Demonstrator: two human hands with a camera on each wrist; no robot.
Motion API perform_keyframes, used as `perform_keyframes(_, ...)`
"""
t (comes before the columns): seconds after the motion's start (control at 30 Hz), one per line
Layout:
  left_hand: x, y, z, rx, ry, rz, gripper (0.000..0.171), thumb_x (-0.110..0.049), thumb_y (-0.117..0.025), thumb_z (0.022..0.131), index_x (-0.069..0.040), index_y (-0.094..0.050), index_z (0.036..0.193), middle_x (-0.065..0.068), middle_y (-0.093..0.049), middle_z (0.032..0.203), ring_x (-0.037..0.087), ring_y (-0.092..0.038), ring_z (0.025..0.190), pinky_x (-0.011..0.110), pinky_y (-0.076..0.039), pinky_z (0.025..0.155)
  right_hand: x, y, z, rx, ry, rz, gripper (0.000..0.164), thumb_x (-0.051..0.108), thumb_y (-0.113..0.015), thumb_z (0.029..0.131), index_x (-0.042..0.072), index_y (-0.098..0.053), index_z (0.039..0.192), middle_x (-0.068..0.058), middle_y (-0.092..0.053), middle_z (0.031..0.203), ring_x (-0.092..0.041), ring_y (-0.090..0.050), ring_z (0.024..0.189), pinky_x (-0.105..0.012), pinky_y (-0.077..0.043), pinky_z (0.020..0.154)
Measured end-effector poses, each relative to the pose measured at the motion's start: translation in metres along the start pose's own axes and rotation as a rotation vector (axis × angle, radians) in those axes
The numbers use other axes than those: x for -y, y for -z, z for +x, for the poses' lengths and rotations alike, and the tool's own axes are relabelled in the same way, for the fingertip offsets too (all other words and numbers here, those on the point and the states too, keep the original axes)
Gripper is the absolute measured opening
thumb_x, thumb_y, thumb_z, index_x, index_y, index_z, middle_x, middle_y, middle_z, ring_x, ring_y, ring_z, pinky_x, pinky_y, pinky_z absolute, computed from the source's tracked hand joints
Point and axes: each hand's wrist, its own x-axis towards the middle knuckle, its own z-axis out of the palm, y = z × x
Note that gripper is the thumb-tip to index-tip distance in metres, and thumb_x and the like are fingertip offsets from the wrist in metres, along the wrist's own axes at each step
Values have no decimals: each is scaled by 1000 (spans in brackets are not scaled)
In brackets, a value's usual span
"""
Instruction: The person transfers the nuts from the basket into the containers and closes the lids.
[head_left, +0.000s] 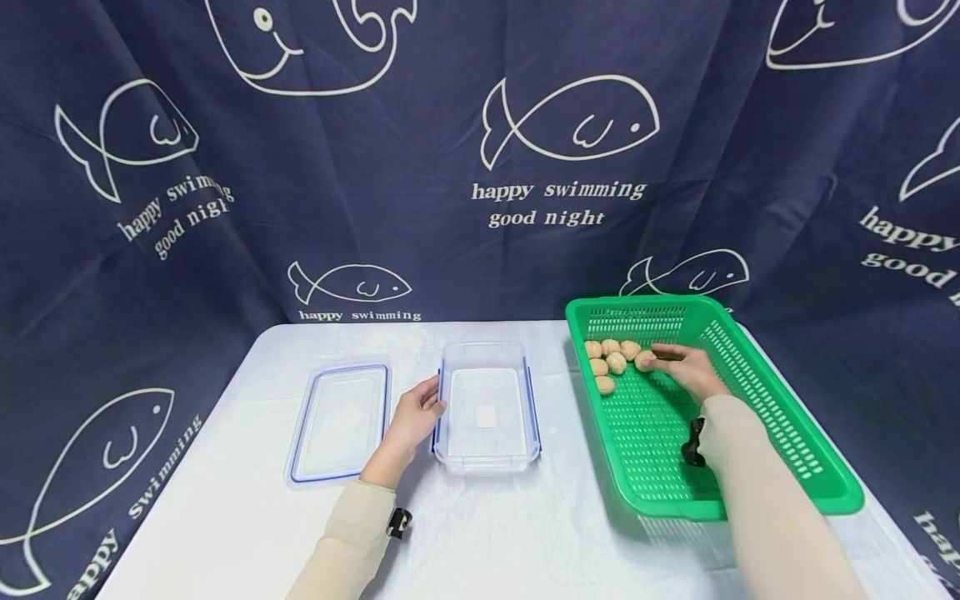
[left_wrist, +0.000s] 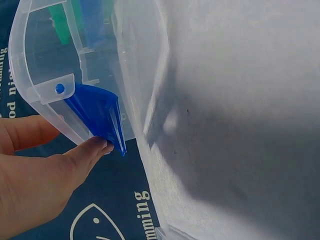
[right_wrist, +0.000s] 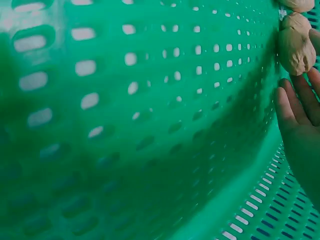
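Pinched one walnut (head_left: 642,362) between thumb and fingertips of the right hand (head_left: 688,371), inside the far left part of the one green basket (head_left: 667,507). Used fingertips only, probably for a better hold on a small, round thing among close neighbours. Counted six other walnuts (head_left: 616,362) gathered in the same corner, therefore seven in total. Could not judge well from the right wrist view, cut at its edge, whether touching the neighbour or merely overlapping it. Found the basket to the right of the one clear box (head_left: 487,461), apparently for easy reach of the right hand. Gripped this box at its left side with the left hand (head_left: 414,417), with the blue latch (left_wrist: 97,112) under the thumb, most likely for keeping it steady. Counted two such latches, one on each long side. Farther left, saw one blue-edged lid (head_left: 341,425) lying flat on the white table (head_left: 480,533), apart from the box, seemingly set aside for leaving its top open. Behind everything, noticed one dark blue cloth (head_left: 420,208) printed with white fish.
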Motion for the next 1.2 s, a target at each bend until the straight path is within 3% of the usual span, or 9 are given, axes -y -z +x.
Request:
perform_keyframes(0.37,1,0,2,-7,7,14,49,8,-48,93,14,-34,140,32,-39,143,40,-40,133,41,-38,110,0,-12,2,-66,86,-92,60,20,-68,90,-10,-44,137,-33,-49,133,-45,-47,120,-55,-43,99)
perform_keyframes(0.8,0,-1,2,3,-12,29,50,10,-48,93,15,-33,140,33,-39,142,41,-40,132,42,-37,110,1,-13,3,-118,42,-141,60,24,-69,89,-7,-48,136,-32,-51,129,-44,-50,113,-54,-47,92)
perform_keyframes(1.2,1,0,2,-1,-4,41,50,9,-48,93,14,-34,140,32,-40,142,40,-41,132,42,-37,110,8,-9,3,-130,86,-123,54,20,-66,91,-9,-50,133,-32,-53,129,-44,-52,114,-53,-47,95)
